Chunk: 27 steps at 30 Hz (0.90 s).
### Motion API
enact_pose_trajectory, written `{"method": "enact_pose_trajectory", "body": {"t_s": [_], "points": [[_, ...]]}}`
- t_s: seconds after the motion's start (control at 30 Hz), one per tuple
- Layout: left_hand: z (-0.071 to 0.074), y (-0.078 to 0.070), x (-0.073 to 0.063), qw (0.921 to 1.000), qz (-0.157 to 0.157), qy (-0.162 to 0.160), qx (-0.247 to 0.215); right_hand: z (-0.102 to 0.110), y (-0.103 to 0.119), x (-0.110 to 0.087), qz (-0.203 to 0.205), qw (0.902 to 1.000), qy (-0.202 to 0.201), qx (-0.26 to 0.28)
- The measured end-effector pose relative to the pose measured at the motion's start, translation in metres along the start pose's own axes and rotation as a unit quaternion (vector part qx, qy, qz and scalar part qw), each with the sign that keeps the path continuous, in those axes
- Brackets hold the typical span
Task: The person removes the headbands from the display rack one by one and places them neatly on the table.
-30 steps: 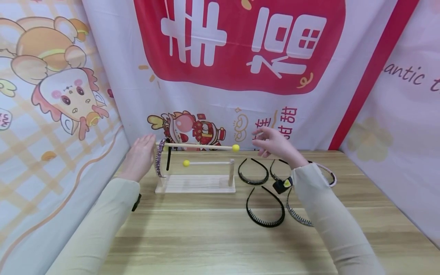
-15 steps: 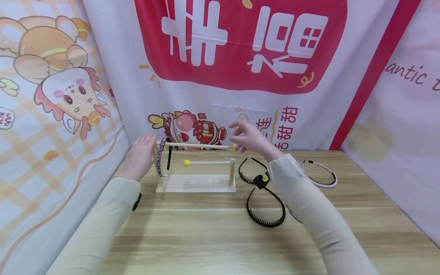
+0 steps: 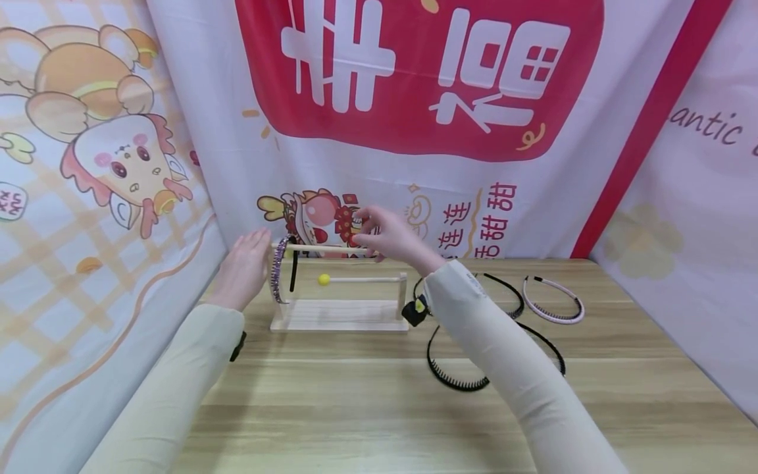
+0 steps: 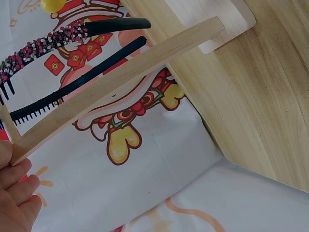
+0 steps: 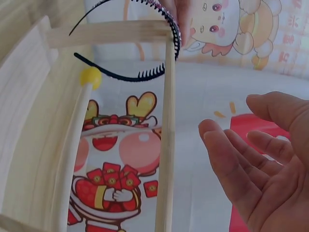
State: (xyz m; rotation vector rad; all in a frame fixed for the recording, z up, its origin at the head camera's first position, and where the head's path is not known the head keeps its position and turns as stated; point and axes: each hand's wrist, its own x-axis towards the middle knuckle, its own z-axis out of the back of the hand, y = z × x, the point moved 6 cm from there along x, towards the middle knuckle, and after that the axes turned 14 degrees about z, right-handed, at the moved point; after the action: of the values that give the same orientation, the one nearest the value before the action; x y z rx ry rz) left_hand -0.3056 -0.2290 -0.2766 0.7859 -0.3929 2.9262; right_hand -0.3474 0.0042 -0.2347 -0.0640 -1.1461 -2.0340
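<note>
A wooden rack (image 3: 337, 316) stands on the table, with an upper rod (image 3: 326, 249) and a lower rod (image 3: 367, 280) tipped by a yellow ball. A beaded purple-pink headband (image 3: 276, 273) with black teeth hangs over the upper rod's left end, against the post. My left hand (image 3: 239, 270) grips the top of the left post (image 4: 111, 82), fingertips bent beside its end in the left wrist view. Over the upper rod's right end reaches my right hand (image 3: 393, 237), hiding that end in the head view. Its fingers are spread and hold nothing, beside the rod in the right wrist view.
On the table (image 3: 331, 408) right of the rack lie several headbands: a black toothed headband (image 3: 456, 384) in front, another dark headband (image 3: 509, 289) behind my sleeve, and a pale pink headband (image 3: 568, 321) farther right. Printed cloth (image 3: 225, 145) hangs behind and at both sides.
My right hand has moved left from beyond the upper rod's right end to over the rod, and now covers its yellow tip. The left hand and hanging headband stay in place.
</note>
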Motion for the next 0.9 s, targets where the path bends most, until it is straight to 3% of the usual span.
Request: {"method": "enact_pose_trajectory", "body": {"t_s": [0.57, 0.9], "points": [[-0.002, 0.001, 0.002, 0.9999, -0.007, -0.013, -0.005, -0.056, 0.015, 0.028, 0.007, 0.9987, 0.039, 0.031], [-0.003, 0.003, 0.002, 0.9999, 0.008, 0.008, -0.002, -0.089, 0.018, 0.040, 0.008, 0.9972, 0.054, 0.051]]}}
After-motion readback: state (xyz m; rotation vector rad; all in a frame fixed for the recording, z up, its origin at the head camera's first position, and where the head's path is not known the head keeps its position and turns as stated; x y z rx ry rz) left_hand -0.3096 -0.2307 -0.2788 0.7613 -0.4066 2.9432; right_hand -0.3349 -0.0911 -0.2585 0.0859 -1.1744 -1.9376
